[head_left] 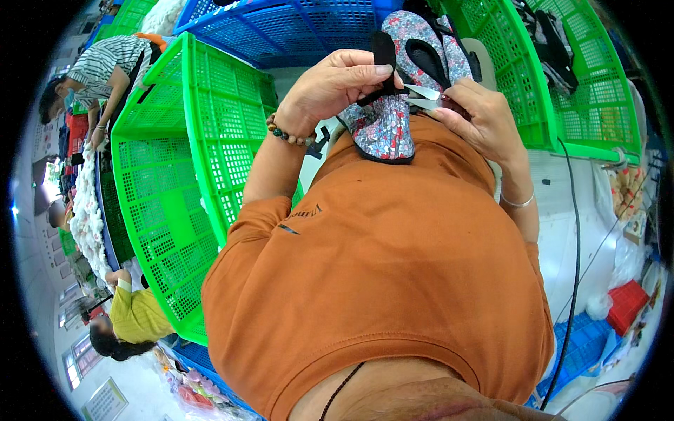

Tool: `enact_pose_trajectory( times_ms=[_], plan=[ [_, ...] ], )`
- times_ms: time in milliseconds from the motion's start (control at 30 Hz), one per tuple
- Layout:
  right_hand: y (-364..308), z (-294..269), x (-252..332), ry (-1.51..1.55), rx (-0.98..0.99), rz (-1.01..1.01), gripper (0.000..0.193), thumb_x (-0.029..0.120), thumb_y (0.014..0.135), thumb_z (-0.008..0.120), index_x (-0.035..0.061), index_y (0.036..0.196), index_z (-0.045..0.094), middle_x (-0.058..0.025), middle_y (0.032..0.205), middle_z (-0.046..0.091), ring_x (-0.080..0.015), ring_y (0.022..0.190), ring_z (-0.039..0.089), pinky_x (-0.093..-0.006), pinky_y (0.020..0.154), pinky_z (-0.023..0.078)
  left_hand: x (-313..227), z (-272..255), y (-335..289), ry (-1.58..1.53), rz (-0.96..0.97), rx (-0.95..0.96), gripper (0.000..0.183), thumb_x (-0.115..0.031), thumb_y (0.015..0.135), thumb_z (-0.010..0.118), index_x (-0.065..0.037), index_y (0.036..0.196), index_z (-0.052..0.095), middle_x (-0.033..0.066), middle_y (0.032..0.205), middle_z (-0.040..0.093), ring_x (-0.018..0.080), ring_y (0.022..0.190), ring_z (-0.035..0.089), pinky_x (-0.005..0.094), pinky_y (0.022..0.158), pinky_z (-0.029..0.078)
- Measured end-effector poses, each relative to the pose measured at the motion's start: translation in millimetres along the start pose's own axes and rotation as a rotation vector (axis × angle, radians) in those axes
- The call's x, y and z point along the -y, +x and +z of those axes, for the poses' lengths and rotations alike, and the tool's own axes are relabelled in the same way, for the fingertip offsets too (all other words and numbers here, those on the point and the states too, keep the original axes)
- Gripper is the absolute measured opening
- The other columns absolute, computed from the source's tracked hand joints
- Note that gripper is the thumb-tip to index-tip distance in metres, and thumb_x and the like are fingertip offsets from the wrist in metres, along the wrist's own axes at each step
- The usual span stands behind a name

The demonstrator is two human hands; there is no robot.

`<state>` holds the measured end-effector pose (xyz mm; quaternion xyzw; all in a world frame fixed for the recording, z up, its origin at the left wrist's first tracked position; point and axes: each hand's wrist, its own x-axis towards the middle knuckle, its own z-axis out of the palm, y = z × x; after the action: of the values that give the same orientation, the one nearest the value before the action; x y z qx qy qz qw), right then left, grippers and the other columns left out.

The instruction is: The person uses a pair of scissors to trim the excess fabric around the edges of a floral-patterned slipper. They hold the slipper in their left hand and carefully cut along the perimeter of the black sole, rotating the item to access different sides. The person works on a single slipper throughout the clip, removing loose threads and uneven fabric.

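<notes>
My left hand, with a beaded bracelet at its wrist, pinches the black edge of a floral slipper. The slipper's patterned, black-rimmed end hangs toward my lap. In my right hand is a pair of thread snips. Their pointed blades reach left to the slipper beside my left fingertips; whether they touch a thread, I cannot tell. More floral slippers with black linings lie just beyond my hands.
Green mesh crates flank me, one on the left and one on the right with dark footwear. A blue crate stands ahead. A black cable runs down at right. Two people, in a striped shirt and a yellow top, are at left.
</notes>
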<state>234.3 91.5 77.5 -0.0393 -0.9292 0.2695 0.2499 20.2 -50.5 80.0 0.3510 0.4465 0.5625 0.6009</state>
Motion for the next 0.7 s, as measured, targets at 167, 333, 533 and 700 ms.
enact_pose_trajectory(
  times_ms=[167,333,533,700],
  plan=[
    [10,-5,1,-0.068,0.015,-0.067,0.036,0.039,0.078,0.067,0.0035,0.073,0.058,-0.0066,0.065,0.052,-0.0244,0.056,0.055,-0.0334,0.048,0.042,-15,4,10,0.017,-0.058,0.085,0.028,-0.018,0.09,0.058,-0.008,0.064,0.054,0.0117,0.092,0.066,0.0042,0.064,0.045,0.0186,0.057,0.036],
    [18,-8,4,-0.147,0.006,-0.107,0.037,0.04,0.077,0.067,0.0048,0.072,0.059,-0.0061,0.065,0.053,-0.0239,0.056,0.056,-0.0331,0.047,0.042,-20,4,24,0.046,-0.101,0.193,0.027,-0.017,0.089,0.06,-0.007,0.064,0.054,0.0136,0.094,0.066,0.0046,0.062,0.043,0.0183,0.054,0.033],
    [21,-12,2,-0.181,0.042,-0.143,0.035,0.039,0.075,0.069,0.0061,0.071,0.06,-0.0047,0.064,0.053,-0.0225,0.055,0.056,-0.0322,0.047,0.042,-16,4,39,-0.017,-0.164,0.238,0.018,-0.017,0.088,0.061,-0.001,0.085,0.065,0.0093,0.093,0.067,0.0049,0.073,0.057,0.0161,0.065,0.046],
    [21,-12,-2,-0.166,0.076,-0.147,0.034,0.039,0.074,0.07,0.0065,0.071,0.061,-0.0044,0.064,0.055,-0.022,0.055,0.057,-0.0315,0.047,0.043,-12,-2,43,-0.08,-0.2,0.32,0.022,-0.019,0.088,0.061,0.002,0.094,0.066,0.006,0.091,0.067,0.0054,0.073,0.058,0.0172,0.068,0.046]
  ],
)
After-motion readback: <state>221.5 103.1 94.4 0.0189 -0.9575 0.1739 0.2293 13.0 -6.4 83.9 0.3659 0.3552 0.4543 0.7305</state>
